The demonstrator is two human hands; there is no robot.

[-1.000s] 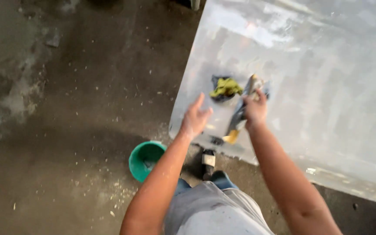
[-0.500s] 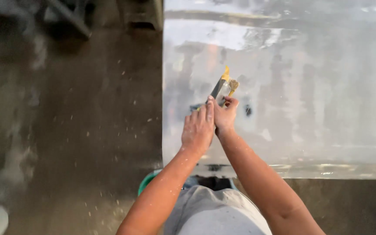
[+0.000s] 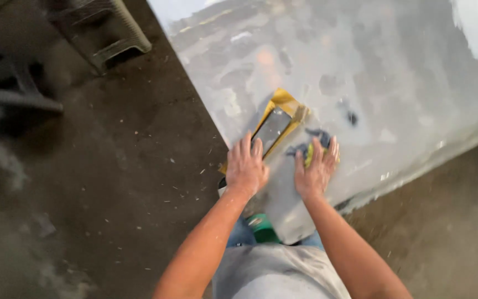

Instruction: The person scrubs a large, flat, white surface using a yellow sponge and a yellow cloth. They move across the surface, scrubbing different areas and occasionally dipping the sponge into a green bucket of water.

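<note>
A: Item one, left hand [image 3: 245,167]?
B: Flat, fingers spread, pressing the near end of a yellow-and-black tool [image 3: 272,128] on the grey slab [image 3: 394,83]. The tool runs from the hand toward 1 o'clock.

A: Item two, right hand [image 3: 316,169]?
B: At 3 o'clock of the left hand, near it, palm down, fingers apart, on a blue-and-green rag [image 3: 308,149]. Blur hides whether it grips.

A: The rag's place?
B: On the slab, under the right fingertips, just beside the tool.

A: Surroundings?
B: Green bucket [image 3: 261,228] at 6 o'clock, partly under the slab corner. Dark floor [image 3: 112,182] at 9 o'clock. Stool [image 3: 103,27] at 11 o'clock, well apart.
</note>
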